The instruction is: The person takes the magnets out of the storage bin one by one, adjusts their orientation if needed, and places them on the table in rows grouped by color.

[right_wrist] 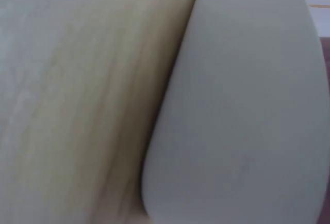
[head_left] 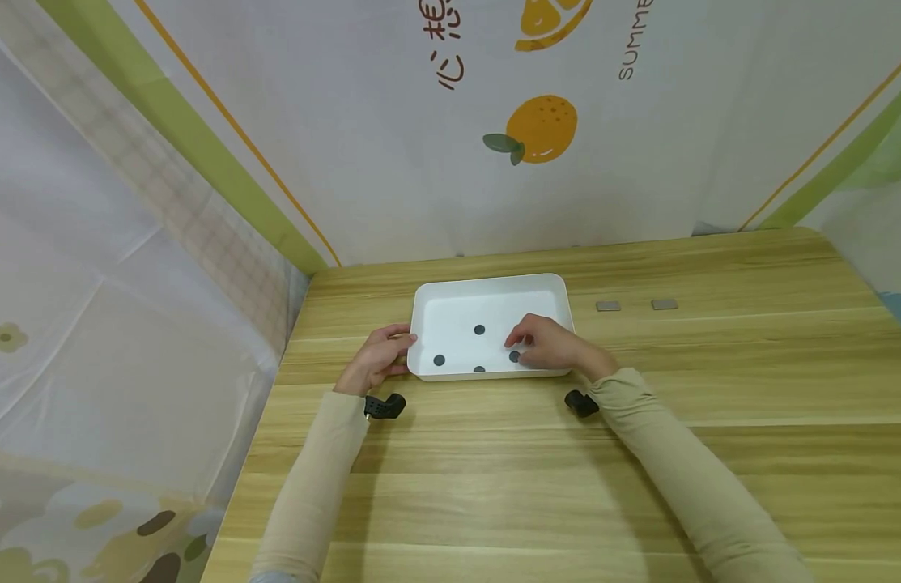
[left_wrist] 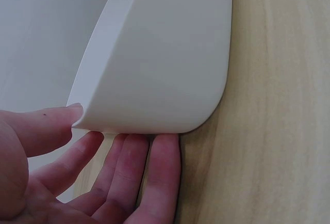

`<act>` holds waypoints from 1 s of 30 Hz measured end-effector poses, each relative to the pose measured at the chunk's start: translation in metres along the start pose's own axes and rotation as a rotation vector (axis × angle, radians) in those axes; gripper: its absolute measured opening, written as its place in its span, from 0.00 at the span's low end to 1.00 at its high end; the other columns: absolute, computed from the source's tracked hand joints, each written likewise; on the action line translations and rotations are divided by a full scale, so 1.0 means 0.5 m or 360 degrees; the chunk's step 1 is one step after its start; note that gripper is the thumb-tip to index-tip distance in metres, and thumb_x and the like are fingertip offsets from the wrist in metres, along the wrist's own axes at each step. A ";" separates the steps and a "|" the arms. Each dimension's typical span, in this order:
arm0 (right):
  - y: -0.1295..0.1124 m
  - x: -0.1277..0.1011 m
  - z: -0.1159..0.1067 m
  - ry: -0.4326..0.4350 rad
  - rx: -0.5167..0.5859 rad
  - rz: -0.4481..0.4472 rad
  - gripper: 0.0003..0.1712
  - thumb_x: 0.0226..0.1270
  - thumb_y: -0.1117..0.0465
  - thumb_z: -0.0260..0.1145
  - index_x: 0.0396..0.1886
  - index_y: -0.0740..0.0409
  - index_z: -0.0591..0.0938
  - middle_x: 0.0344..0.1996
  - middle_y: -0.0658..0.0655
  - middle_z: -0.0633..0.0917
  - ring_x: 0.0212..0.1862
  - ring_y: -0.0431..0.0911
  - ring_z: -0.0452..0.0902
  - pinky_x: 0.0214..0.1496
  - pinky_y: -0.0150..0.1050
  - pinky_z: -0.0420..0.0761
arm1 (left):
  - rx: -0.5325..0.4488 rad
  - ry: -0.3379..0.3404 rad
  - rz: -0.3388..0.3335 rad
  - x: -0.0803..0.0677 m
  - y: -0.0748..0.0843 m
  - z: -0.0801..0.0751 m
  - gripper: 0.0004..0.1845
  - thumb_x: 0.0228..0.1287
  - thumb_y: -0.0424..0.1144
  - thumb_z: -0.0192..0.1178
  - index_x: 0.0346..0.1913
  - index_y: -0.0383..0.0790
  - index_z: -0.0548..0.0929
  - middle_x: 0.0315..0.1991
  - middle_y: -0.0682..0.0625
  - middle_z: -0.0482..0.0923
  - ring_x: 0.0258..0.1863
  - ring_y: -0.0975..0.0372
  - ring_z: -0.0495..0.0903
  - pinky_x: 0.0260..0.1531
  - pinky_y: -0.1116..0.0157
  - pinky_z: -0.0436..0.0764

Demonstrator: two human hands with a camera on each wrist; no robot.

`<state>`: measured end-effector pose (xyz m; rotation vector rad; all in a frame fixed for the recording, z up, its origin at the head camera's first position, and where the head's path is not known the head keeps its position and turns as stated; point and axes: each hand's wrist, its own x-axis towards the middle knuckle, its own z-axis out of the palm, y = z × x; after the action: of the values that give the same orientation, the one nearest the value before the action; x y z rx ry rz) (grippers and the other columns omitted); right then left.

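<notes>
A white rectangular tray (head_left: pixel 461 313) lies on the wooden table. My left hand (head_left: pixel 381 355) grips its left end, thumb (left_wrist: pixel 49 127) over the rim and the other fingers (left_wrist: pixel 164 175) against the outer wall. Several small dark round discs lie in the tray: one near the middle (head_left: pixel 479 329), one at the left (head_left: pixel 439 360), and one by the front wall, partly hidden. My right hand (head_left: pixel 548 344) reaches over the tray's right side. Its bent thumb and finger sit apart around another dark disc (head_left: pixel 514 356), close over the tray floor.
Two small grey rectangular pieces (head_left: pixel 608 306) (head_left: pixel 665 304) lie on the table (head_left: pixel 749 364) to the right of the tray. Behind the table hangs a white printed curtain (head_left: pixel 392 162), and another cloth (head_left: pixel 129 324) hangs along the left side.
</notes>
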<state>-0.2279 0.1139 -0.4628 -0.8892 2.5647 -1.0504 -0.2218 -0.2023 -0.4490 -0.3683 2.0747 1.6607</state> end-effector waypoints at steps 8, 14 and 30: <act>0.005 0.003 0.005 0.0007 -0.0067 -0.0043 0.15 0.49 0.72 0.65 0.39 0.62 0.87 0.36 0.58 0.80 0.41 0.48 0.71 0.47 0.39 0.70 | 0.0004 -0.0009 0.0009 -0.002 0.002 0.000 0.24 0.74 0.38 0.50 0.70 0.38 0.65 0.58 0.38 0.74 0.39 0.61 0.82 0.34 0.66 0.80; 0.005 0.002 0.006 0.0000 -0.0092 -0.0019 0.13 0.51 0.71 0.66 0.38 0.62 0.87 0.37 0.58 0.79 0.41 0.47 0.70 0.48 0.39 0.71 | 0.0014 -0.0005 0.0004 -0.002 0.001 0.001 0.24 0.74 0.38 0.50 0.70 0.38 0.65 0.59 0.38 0.74 0.40 0.61 0.82 0.34 0.66 0.81; 0.009 0.006 0.005 -0.0023 -0.0134 0.0024 0.08 0.51 0.69 0.68 0.34 0.60 0.85 0.36 0.56 0.79 0.40 0.46 0.69 0.47 0.39 0.70 | 0.0011 0.0005 -0.0011 -0.001 0.002 0.002 0.24 0.74 0.39 0.50 0.70 0.38 0.65 0.58 0.39 0.74 0.40 0.61 0.82 0.34 0.66 0.81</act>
<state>-0.2312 0.1130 -0.4676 -0.8931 2.6170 -0.9346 -0.2219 -0.2011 -0.4482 -0.3752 2.0785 1.6500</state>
